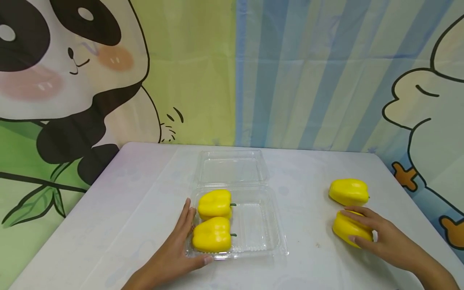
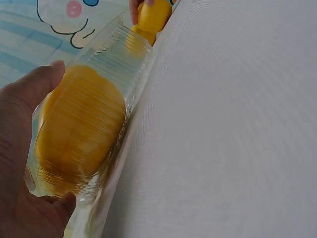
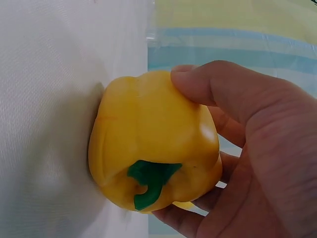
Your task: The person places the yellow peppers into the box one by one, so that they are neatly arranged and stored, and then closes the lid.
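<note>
In the head view two yellow bell peppers (image 1: 214, 204) (image 1: 212, 235) lie one behind the other in the left half of a clear plastic clamshell box (image 1: 253, 225). My left hand (image 1: 177, 245) rests against the box's left side, fingers stretched along that wall and thumb at the front edge. Over on the right, my right hand (image 1: 380, 233) holds a third yellow bell pepper (image 1: 349, 229), thumb on one side and fingers on the other. In the right wrist view its curved green stem (image 3: 151, 186) shows, and the pepper sits low by the white tabletop.
Another yellow bell pepper (image 1: 349, 192) lies just behind the held one. The box's lid (image 1: 232, 167) is folded back flat toward the rear of the white table (image 1: 145, 193). A printed cloth (image 1: 308, 72) with cartoon animals hangs behind the table.
</note>
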